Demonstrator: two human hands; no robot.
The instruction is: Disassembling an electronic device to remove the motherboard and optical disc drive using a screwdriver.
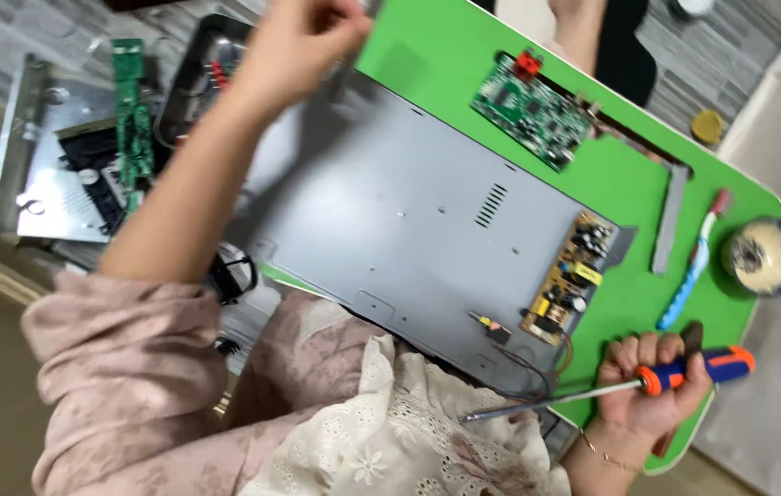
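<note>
Left hand (303, 41) raised, fingers curled, forearm stretched forward, right hand (650, 386) fisted in a closed grip, wrist bent.

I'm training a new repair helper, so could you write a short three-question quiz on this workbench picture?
1. True or false: the right hand grips an orange-and-blue-handled screwdriver.
2. Which board sits on the grey sheet-metal panel? A) the yellow circuit board with black parts B) the green rectangular circuit board with a red connector
3. Fill in: the raised left hand is closed above the panel's far ____.

Key
1. True.
2. A; the green board lies on the green table top.
3. Corner; what it pinches cannot be made out.
</note>
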